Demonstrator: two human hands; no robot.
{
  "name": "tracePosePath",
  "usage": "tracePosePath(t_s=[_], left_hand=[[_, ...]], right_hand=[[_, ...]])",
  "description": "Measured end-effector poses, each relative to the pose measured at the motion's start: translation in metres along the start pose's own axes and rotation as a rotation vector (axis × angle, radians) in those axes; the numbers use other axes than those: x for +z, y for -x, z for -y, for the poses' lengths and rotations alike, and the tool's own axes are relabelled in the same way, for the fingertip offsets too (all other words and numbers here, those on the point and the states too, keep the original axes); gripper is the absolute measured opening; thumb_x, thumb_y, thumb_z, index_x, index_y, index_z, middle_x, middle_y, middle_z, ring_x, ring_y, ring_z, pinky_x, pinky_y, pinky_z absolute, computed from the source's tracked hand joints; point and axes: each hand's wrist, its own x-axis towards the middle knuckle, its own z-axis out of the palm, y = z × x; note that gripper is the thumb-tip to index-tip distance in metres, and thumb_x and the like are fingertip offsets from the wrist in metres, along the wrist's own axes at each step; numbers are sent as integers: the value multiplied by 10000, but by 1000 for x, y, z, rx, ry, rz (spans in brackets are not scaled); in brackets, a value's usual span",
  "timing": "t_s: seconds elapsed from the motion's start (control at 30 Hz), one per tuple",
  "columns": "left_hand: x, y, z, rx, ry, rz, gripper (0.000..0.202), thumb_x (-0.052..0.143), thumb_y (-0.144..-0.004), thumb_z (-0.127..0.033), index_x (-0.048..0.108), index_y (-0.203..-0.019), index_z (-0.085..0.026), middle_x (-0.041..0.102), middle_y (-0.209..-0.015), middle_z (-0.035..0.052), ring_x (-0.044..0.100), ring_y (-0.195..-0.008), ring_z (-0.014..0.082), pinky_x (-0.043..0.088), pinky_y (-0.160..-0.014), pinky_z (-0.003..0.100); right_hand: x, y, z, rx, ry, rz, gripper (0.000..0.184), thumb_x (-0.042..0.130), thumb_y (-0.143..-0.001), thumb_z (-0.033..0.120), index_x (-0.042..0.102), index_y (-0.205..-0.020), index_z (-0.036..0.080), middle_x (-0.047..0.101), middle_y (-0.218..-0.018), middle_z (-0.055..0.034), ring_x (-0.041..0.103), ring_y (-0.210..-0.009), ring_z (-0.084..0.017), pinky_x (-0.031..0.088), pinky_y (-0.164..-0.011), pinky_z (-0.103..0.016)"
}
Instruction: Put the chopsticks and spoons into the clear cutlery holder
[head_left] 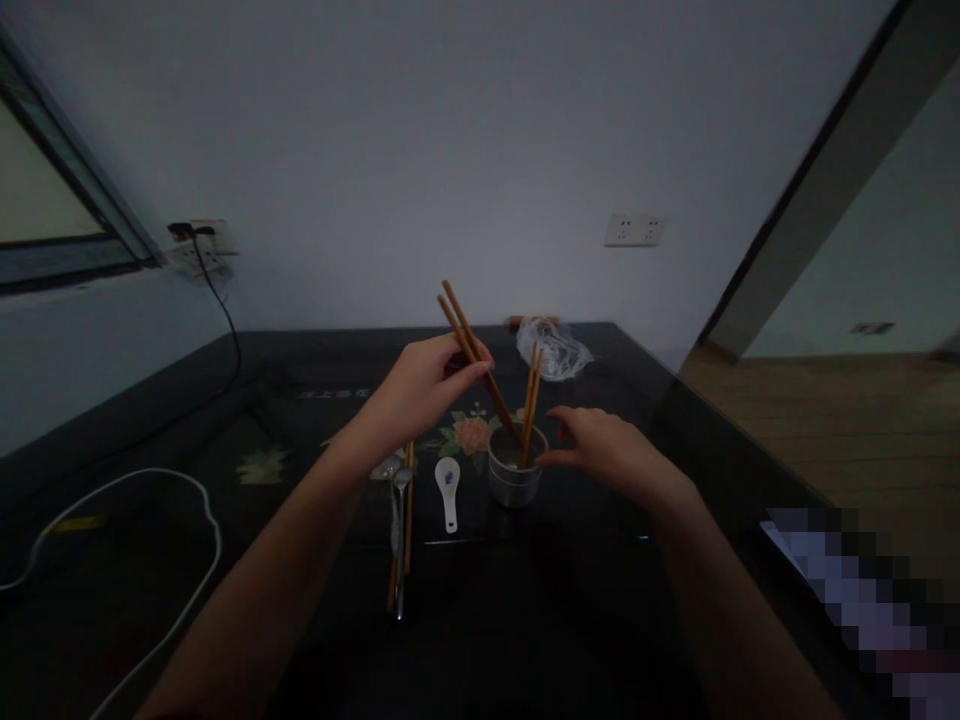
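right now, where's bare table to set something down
Glossy black tabletop lies bare between the crumpled clear plastic bag, the right hand and the table's right edge. A dimmer patch lies between the looped white cable and left forearm. Crowded: around the silver metal cup, with brown wooden chopsticks, the left hand and a white spoon.

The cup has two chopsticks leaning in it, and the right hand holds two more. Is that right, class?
One part is wrong: the head view shows the left hand holding the other chopsticks, while the right hand, by the cup, holds none. The rest stands: two chopsticks lean in the cup.
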Motion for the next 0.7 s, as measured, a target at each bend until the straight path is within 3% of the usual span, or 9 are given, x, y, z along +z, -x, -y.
tracePosePath(t_s=[0.2,0.3,0.43,0.7], left_hand=[[32,-24,12,-21,-136,85,76,599,-833,-204,664,-844,-167,699,-813,50,641,-741,194,483,-685,312],[40,-27,20,-34,-176,152,98,588,-835,-223,672,-848,-172,706,-810,56,649,-738,205,469,-653,305],[49,-26,26,-34,-163,155,109,574,-828,-213,673,-859,-180,711,-817,53,654,-739,203,465,-642,287],[77,-21,43,-111,-154,162,101,584,-810,-205,680,-838,-185,707,-811,55,654,-739,214,474,-681,311]], right_hand=[[5,-4,3,-10,2,61,483,711,-759,437,604,-1167,201,687,-1069,-114,658,-947,-315,473,-691,-359],[7,-6,2,-31,-25,59,542,719,-746,459,589,-1200,193,684,-1087,-117,654,-963,-323,476,-702,-370],[9,-11,-4,-30,-65,63,569,730,-723,476,600,-1206,205,690,-1071,-110,658,-940,-308,470,-682,-351],[14,-29,-18,-8,-215,-53,378,641,-810,433,684,-1093,185,724,-921,-87,672,-804,-236,440,-635,-307]])
